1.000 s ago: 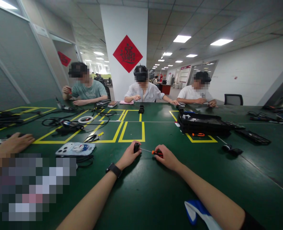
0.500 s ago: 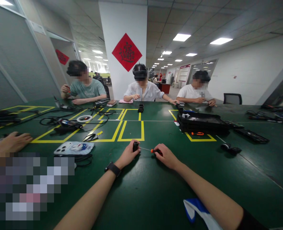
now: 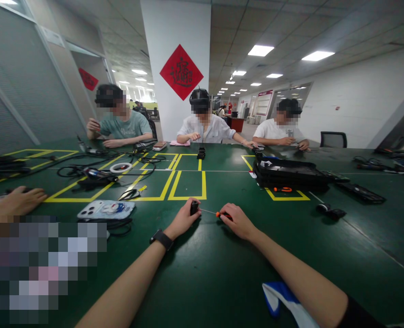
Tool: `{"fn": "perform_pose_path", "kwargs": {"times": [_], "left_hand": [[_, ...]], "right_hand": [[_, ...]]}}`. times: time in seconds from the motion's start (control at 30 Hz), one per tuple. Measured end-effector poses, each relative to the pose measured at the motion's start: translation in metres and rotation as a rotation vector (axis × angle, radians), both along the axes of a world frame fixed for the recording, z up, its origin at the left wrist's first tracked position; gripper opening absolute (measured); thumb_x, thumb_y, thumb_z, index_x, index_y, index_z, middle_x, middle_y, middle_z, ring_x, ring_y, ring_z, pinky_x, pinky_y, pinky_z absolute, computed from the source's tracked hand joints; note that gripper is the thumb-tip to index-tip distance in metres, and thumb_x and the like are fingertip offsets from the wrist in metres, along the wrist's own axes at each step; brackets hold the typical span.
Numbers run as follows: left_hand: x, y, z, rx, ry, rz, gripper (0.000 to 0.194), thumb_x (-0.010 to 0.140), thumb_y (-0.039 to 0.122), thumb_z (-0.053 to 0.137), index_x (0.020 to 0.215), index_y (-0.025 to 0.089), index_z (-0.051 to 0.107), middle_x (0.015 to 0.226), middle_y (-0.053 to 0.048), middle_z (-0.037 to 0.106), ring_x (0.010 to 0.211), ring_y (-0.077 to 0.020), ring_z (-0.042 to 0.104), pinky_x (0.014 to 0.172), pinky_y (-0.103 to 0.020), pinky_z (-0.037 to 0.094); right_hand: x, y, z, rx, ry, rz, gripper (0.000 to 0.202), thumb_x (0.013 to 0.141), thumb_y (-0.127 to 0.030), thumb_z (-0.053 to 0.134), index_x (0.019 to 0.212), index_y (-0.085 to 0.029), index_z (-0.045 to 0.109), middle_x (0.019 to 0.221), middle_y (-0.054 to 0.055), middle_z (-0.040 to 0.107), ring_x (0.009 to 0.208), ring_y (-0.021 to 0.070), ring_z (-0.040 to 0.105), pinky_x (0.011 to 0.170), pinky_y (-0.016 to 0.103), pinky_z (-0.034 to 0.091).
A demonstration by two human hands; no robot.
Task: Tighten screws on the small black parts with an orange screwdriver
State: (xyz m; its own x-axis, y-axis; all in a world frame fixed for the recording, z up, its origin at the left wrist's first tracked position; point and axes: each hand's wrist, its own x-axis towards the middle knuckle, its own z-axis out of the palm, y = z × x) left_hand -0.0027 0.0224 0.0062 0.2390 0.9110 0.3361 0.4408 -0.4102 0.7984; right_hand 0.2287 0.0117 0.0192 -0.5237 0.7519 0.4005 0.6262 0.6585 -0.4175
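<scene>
Near the middle of the green table [image 3: 202, 282], my left hand [image 3: 184, 220] is closed around a small black part [image 3: 194, 207]. To its right, my right hand [image 3: 237, 221] grips a screwdriver [image 3: 218, 214] with a black and orange handle. The thin metal shaft points left, and its tip reaches the black part. Whether the tip sits inside the part is too small to tell. A dark watch is on my left wrist.
A phone [image 3: 106, 209] and cables lie left, beside a person's hand [image 3: 17, 200]. Black trays [image 3: 290, 174] stand right, with an orange-handled tool [image 3: 283, 189] in front. A blue and white item [image 3: 273, 298] lies near my right forearm. Three people sit opposite.
My hands, the black part and the screwdriver hold nearly the same positions. The view has shifted very slightly.
</scene>
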Motion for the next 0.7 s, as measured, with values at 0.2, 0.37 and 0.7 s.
{"fn": "perform_pose_path", "kwargs": {"times": [0.2, 0.37, 0.7], "left_hand": [[-0.0002, 0.0016, -0.0025, 0.002, 0.007, 0.015, 0.026, 0.075, 0.02, 0.051, 0.1, 0.019, 0.046, 0.088, -0.001, 0.057, 0.083, -0.0144, 0.055, 0.081, -0.03, 0.041], [0.0007, 0.0004, -0.0005, -0.013, -0.003, 0.019, 0.026, 0.075, 0.02, 0.051, 0.1, 0.019, 0.046, 0.087, -0.001, 0.057, 0.082, -0.0144, 0.055, 0.08, -0.03, 0.042], [-0.0008, -0.0002, 0.0002, -0.002, -0.01, -0.004, 0.025, 0.075, 0.019, 0.051, 0.1, 0.019, 0.046, 0.088, -0.001, 0.058, 0.083, -0.0141, 0.055, 0.081, -0.029, 0.042]], "right_hand": [[0.0002, 0.0006, -0.0005, 0.012, 0.016, 0.016, 0.014, 0.086, -0.022, 0.044, 0.086, -0.017, 0.057, 0.089, 0.004, 0.055, 0.086, 0.0165, 0.048, 0.079, 0.03, 0.036], [0.0021, 0.0, -0.002, -0.039, 0.066, 0.013, 0.011, 0.081, -0.022, 0.053, 0.091, -0.017, 0.054, 0.089, 0.004, 0.055, 0.081, 0.016, 0.049, 0.074, 0.029, 0.038], [0.0007, -0.0003, -0.0007, -0.045, 0.059, -0.029, 0.014, 0.084, -0.028, 0.05, 0.092, -0.017, 0.055, 0.089, 0.004, 0.056, 0.084, 0.017, 0.049, 0.076, 0.031, 0.037]]}}
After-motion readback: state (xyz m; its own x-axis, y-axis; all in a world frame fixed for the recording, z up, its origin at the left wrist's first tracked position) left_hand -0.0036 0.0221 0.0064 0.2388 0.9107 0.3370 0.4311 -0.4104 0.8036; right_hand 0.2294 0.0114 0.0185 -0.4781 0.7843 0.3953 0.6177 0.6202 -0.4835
